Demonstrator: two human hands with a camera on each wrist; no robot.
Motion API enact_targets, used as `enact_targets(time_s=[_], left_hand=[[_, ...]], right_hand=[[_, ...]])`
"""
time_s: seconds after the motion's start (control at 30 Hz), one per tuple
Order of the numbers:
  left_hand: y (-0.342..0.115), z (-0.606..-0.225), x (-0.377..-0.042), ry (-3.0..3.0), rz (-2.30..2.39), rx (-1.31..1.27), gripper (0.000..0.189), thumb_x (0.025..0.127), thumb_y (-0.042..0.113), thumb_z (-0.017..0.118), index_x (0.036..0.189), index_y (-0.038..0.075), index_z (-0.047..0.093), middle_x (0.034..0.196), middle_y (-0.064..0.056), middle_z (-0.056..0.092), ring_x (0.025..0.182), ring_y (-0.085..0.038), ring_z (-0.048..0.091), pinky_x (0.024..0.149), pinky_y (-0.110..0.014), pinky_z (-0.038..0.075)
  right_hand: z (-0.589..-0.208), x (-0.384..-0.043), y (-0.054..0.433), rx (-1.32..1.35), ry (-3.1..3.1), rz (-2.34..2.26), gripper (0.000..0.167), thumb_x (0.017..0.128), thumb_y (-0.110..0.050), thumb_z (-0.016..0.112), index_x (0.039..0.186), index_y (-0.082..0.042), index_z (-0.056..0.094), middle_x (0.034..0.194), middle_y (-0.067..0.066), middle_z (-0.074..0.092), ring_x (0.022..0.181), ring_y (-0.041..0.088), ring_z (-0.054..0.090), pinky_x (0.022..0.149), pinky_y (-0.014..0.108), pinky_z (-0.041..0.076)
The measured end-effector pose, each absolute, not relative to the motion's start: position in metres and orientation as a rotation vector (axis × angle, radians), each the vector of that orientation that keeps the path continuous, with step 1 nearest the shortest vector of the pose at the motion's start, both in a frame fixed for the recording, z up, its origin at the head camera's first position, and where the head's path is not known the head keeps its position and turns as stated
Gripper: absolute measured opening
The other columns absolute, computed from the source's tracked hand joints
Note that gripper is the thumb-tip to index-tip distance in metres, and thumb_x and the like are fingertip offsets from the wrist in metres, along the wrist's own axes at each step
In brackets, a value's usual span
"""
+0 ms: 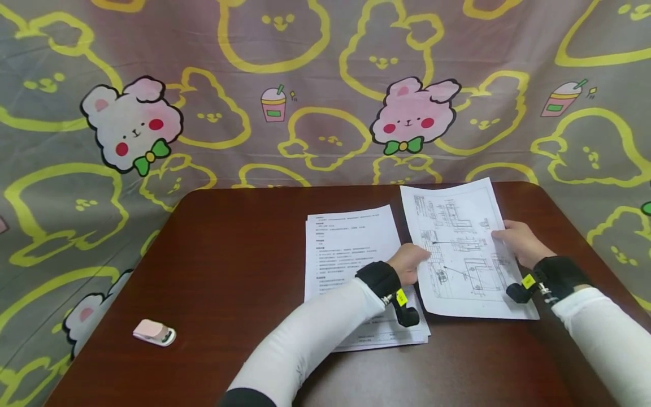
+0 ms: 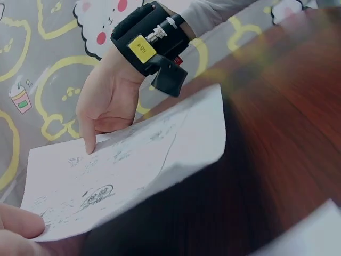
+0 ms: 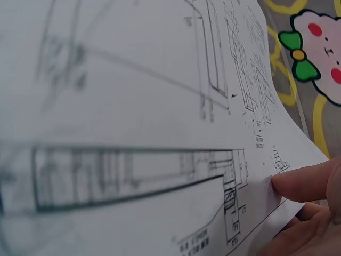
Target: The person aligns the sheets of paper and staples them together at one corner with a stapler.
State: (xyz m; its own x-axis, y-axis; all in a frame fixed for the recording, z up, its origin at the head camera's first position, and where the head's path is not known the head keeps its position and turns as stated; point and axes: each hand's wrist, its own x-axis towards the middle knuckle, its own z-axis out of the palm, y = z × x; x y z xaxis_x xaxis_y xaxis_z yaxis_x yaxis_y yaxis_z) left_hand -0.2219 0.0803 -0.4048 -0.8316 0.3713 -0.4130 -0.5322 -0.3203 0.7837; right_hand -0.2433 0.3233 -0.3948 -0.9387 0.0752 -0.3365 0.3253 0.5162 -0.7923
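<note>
A sheet of paper with technical drawings (image 1: 458,271) is held up over the right side of the table. My left hand (image 1: 408,263) pinches its left edge, and my right hand (image 1: 524,243) grips the opposite edge. Seen from the left wrist, the sheet (image 2: 133,165) tilts and its near edge curls; the left thumb (image 2: 21,221) lies on top of it. In the right wrist view the right thumb (image 3: 306,184) presses on the printed face, other fingers behind. Under my left forearm lies a stack of text-printed papers (image 1: 351,237), partly covered by the arm.
A small pink and white stapler (image 1: 154,332) lies at the left of the dark brown table (image 1: 239,254). Behind the table's far edge hangs a patterned cloth (image 1: 325,85). Both wrists wear black straps (image 1: 378,277) with small cameras.
</note>
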Motion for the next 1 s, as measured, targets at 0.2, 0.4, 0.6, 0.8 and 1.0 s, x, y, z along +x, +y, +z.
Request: enact_targets(time_s=[0.2, 0.4, 0.6, 0.8, 1.0], left_hand=[[0.047, -0.402, -0.220, 1.439, 2.085, -0.160, 0.040, 0.097, -0.005, 0.042, 0.136, -0.003, 0.048, 0.120, -0.015, 0.061, 0.118, -0.030, 0.055, 0.101, -0.043, 0.041], [0.005, -0.408, -0.213, 1.462, 2.005, -0.006, 0.050, 0.097, -0.006, 0.038, 0.145, 0.006, 0.040, 0.127, -0.016, 0.058, 0.119, -0.033, 0.055, 0.099, -0.046, 0.043], [-0.033, -0.410, -0.207, 1.556, 1.927, 0.003, 0.049, 0.096, -0.003, 0.042, 0.144, 0.006, 0.042, 0.122, -0.015, 0.061, 0.114, -0.032, 0.059, 0.094, -0.045, 0.047], [-0.062, -0.411, -0.202, 1.632, 1.880, 0.019, 0.044, 0.099, -0.001, 0.043, 0.142, 0.005, 0.043, 0.121, -0.016, 0.062, 0.110, -0.032, 0.061, 0.091, -0.043, 0.049], [-0.089, -0.412, -0.201, 1.739, 1.819, 0.067, 0.041, 0.102, 0.004, 0.040, 0.142, 0.003, 0.041, 0.119, -0.016, 0.063, 0.107, -0.032, 0.063, 0.086, -0.042, 0.052]], right_hand=[[-0.397, -0.241, 0.305, 0.204, 2.475, -1.441, 0.056, 0.105, -0.023, 0.038, 0.149, 0.007, 0.022, 0.133, 0.029, 0.044, 0.104, 0.037, 0.055, 0.094, 0.049, 0.045], [-0.397, -0.234, 0.281, 0.023, 2.457, -1.468, 0.049, 0.104, -0.022, 0.042, 0.146, 0.002, 0.031, 0.129, 0.027, 0.052, 0.097, 0.033, 0.062, 0.092, 0.050, 0.047], [-0.397, -0.231, 0.259, -0.086, 2.419, -1.502, 0.046, 0.102, -0.022, 0.050, 0.140, 0.002, 0.040, 0.121, 0.023, 0.059, 0.091, 0.030, 0.067, 0.085, 0.043, 0.053], [-0.398, -0.230, 0.237, -0.156, 2.399, -1.528, 0.044, 0.101, -0.022, 0.054, 0.136, 0.003, 0.045, 0.116, 0.021, 0.062, 0.089, 0.030, 0.067, 0.083, 0.041, 0.053], [-0.398, -0.232, 0.219, -0.126, 2.401, -1.541, 0.042, 0.097, -0.027, 0.060, 0.126, 0.004, 0.055, 0.110, 0.018, 0.066, 0.088, 0.029, 0.068, 0.082, 0.039, 0.054]])
